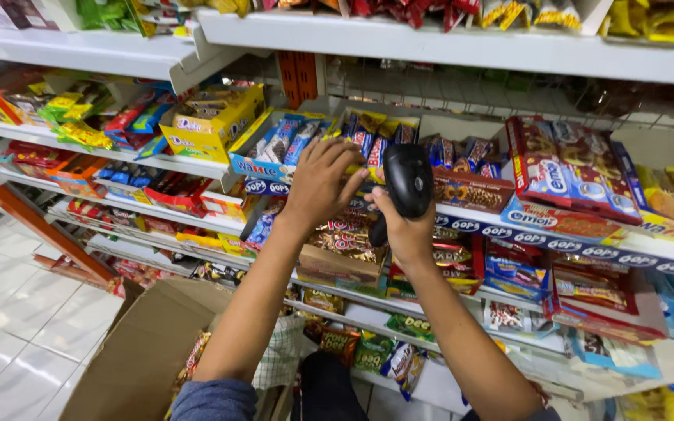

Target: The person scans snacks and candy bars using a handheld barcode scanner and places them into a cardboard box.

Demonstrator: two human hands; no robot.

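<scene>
Scanner (407, 183) — a black handheld one — sits at the middle of the view, raised against the front of the snack shelf (509, 234), and the rest is placed from it, going left to right. Far left of the scanner, lower down, an open brown cardboard box (142, 351) stands on the white tiled floor (9, 312), with an orange shelf post (33, 222) slanting above it. Up and to the left of the scanner, a yellow display carton (208, 125) rests on a higher shelf board. Nearer, just left of the scanner, a blue display tray (263, 164) holds blue-wrapped bars. The left hand (321, 183) reaches over that tray's right end, its fingers spread and curled onto the packets there, touching them; whether it grips any 1 packet I cannot tell. It lies just beside the scanner, apart from it. The right hand (403, 230) is wrapped round the scanner's handle from below, holding it upright with the head on top. Directly behind the scanner stands a brown biscuit carton (473, 191). Right of the scanner, a red and blue wafer box (567, 168) leans on the same shelf — below it, red packets fill the next tier.
</scene>
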